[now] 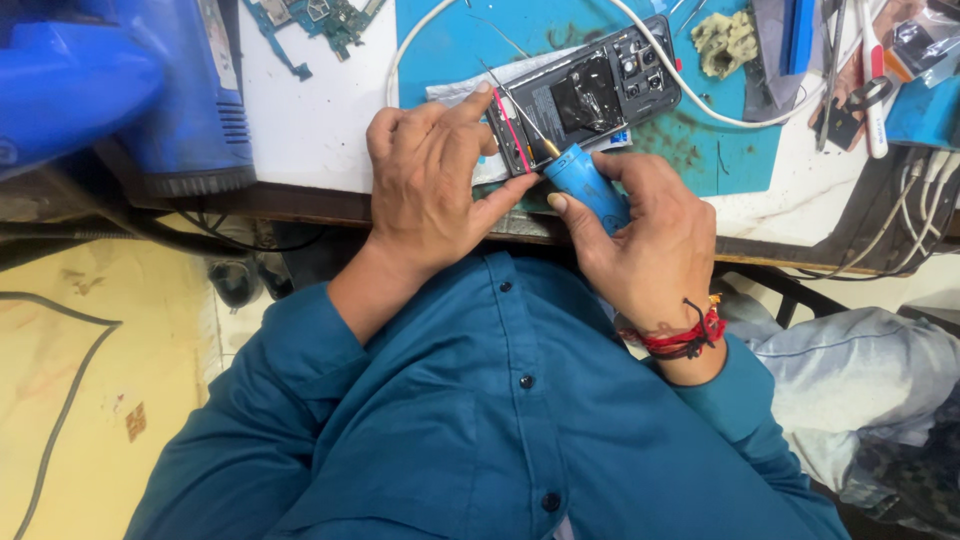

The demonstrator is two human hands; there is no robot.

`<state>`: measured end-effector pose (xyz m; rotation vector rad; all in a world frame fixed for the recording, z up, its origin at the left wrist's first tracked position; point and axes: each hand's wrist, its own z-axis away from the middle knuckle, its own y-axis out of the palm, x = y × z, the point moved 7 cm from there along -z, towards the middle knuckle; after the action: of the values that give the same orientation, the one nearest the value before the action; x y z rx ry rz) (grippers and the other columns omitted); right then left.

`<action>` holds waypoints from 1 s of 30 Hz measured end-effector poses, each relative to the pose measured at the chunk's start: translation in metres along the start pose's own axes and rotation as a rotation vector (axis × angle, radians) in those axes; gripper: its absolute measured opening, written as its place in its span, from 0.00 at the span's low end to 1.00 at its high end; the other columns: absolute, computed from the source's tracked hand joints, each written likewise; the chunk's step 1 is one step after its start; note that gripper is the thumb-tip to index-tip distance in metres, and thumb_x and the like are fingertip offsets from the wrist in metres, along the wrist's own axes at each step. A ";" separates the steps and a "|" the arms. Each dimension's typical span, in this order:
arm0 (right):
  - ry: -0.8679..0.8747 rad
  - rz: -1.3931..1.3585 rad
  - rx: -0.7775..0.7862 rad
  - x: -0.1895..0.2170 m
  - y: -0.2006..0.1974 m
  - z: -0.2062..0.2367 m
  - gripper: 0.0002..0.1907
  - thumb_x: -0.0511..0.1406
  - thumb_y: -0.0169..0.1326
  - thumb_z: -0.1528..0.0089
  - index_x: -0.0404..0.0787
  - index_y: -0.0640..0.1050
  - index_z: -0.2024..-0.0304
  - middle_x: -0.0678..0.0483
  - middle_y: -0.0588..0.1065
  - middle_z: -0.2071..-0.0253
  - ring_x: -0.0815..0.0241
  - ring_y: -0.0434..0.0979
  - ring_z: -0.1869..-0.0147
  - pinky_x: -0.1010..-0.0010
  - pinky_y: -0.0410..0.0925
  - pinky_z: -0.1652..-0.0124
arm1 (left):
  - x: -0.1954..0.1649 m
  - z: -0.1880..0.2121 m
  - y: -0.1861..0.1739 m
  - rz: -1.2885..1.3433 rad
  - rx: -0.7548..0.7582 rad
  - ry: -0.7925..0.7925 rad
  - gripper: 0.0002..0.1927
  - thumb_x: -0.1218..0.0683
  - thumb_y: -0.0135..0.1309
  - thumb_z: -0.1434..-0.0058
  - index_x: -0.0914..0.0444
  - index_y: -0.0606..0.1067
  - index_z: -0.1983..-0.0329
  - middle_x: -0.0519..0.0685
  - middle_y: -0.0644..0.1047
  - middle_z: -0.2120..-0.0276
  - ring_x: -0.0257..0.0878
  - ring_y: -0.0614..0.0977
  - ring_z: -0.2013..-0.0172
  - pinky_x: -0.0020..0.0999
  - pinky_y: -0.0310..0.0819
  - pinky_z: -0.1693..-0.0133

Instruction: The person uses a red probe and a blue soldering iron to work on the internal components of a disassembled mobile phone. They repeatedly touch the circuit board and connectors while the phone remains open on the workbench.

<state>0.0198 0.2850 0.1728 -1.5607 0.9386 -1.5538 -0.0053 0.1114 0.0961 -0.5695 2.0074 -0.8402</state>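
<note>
Teal shirt (500, 420); hands flank screwdriver (588, 185), opened phone (590, 95).

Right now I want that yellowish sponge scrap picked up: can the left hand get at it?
Probably not directly: the left hand steadies the opened phone, and the right hand with the blue screwdriver lies toward the sponge scrap.
</note>
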 end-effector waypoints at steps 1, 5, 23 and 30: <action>0.004 -0.016 0.002 0.000 0.000 0.000 0.20 0.39 0.72 0.41 0.36 0.80 0.53 0.47 0.79 0.59 0.53 0.77 0.74 0.65 0.69 0.71 | 0.000 0.000 0.000 0.003 -0.001 0.000 0.24 0.38 0.68 0.35 0.60 0.74 0.57 0.52 0.76 0.38 0.47 0.72 0.43 0.45 0.53 0.38; 0.034 -0.044 0.013 -0.004 0.001 -0.001 0.20 0.39 0.71 0.41 0.36 0.80 0.53 0.47 0.79 0.60 0.54 0.76 0.76 0.66 0.69 0.72 | 0.000 0.000 0.001 -0.007 -0.004 0.002 0.24 0.39 0.69 0.36 0.60 0.74 0.56 0.50 0.76 0.38 0.47 0.72 0.43 0.46 0.53 0.38; 0.087 -0.301 -0.082 -0.028 -0.013 0.006 0.19 0.37 0.70 0.39 0.34 0.79 0.51 0.50 0.81 0.60 0.67 0.78 0.68 0.74 0.69 0.70 | -0.001 -0.010 -0.003 0.018 0.037 -0.072 0.41 0.37 0.69 0.38 0.68 0.70 0.35 0.42 0.79 0.57 0.45 0.72 0.45 0.49 0.54 0.39; 0.071 -0.190 0.117 -0.046 -0.044 0.021 0.24 0.41 0.73 0.48 0.36 0.81 0.55 0.50 0.81 0.66 0.62 0.81 0.69 0.71 0.71 0.68 | -0.032 -0.030 -0.051 0.235 0.003 0.142 0.30 0.47 0.69 0.44 0.66 0.72 0.45 0.58 0.76 0.47 0.53 0.73 0.44 0.49 0.62 0.41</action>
<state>0.0402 0.3464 0.1899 -1.5569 0.7400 -1.7735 -0.0099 0.1091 0.1630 -0.2707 2.1508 -0.7573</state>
